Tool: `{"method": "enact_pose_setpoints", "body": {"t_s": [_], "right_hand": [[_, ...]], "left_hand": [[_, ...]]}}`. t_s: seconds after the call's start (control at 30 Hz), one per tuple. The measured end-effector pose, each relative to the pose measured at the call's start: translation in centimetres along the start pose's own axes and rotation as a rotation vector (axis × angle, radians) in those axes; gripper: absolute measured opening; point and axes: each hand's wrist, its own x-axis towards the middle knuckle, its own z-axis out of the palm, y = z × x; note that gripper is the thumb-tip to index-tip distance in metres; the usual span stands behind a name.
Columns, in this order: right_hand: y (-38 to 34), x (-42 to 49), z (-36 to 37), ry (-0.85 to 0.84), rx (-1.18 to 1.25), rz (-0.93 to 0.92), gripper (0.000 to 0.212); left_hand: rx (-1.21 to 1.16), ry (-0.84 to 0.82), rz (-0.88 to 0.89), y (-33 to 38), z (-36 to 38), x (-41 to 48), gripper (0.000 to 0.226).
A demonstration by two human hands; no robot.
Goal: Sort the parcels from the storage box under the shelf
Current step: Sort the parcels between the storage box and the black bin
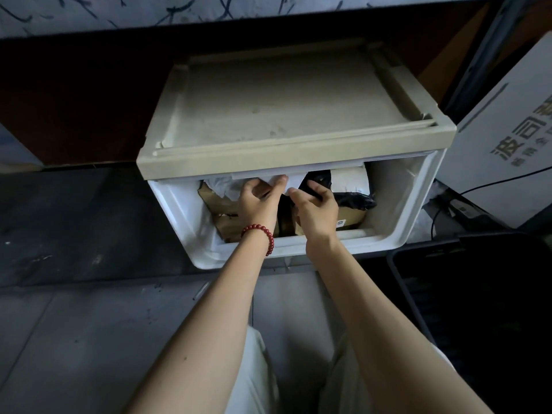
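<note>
Snugly between left fingers (pixel 254 186), white parcel (pixel 222 186).

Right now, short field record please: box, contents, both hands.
box: storage box, its drawer open toward the person
contents: white parcel, black parcel, brown parcels beneath
left hand: inside drawer, grips white parcel; red bead bracelet on wrist
right hand: inside drawer, grips black parcel

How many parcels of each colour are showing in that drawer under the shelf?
white parcels: 2
black parcels: 1
brown parcels: 2
Total: 5 showing; others may lie hidden beneath.
</note>
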Motion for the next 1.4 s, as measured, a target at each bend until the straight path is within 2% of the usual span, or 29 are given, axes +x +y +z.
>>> {"method": "enact_pose_setpoints", "body": {"t_s": [0.2,0.3,0.43,0.53,0.67,0.77,0.97,1.07,1.27,1.33,1.4], "right_hand": [[0.2,-0.6,-0.7,0.013,0.03,0.049,0.038],[0.1,-1.0,-0.9,0.029,0.057,0.059,0.037],[-0.3,-1.6,-1.2,0.002,0.053,0.062,0.038],[-0.7,-2.4,-1.6,-0.05,-0.005,0.123,0.041],[-1.0,-3.5,-1.8,0.005,0.013,0.161,0.04],[-1.3,-4.4,-1.7,0.052,0.019,0.122,0.04],[-1.3,-7.0,-1.4,0.047,-0.059,0.154,0.046],[-1.5,-7.5,-2.1,0.088,-0.042,0.176,0.047],[-2.7,-8.0,-5.7,0.188,-0.057,0.158,0.06],[-3.2,-8.3,-7.1,0.152,-0.064,0.127,0.055],[-3.6,-8.8,-8.5,0.075,-0.177,0.094,0.048]], "left_hand": [[-0.023,-0.033,-0.007,0.1,0.2,-0.6,0.027],[-0.023,-0.068,-0.043,0.3,-0.7,-1.3,0.043],[-0.012,-0.131,-0.105,0.8,-2.4,-2.1,0.043],[-0.111,-0.052,-0.15,1.6,-3.7,-2.3,0.042],[-0.268,0.006,-0.225,2.4,-5.1,-2.7,0.047],[-0.267,-0.053,-0.257,2.7,-5.3,-3.9,0.041],[-0.272,0.054,-0.23,3.2,-5.7,-6.0,0.053],[-0.169,0.069,-0.244,2.8,-6.2,-6.7,0.054],[0.064,0.059,-0.122,2.7,-8.4,-8.8,0.054],[0.137,0.066,-0.09,2.7,-9.3,-9.6,0.053],[0.174,0.074,-0.065,2.8,-9.9,-10.5,0.052]]}}
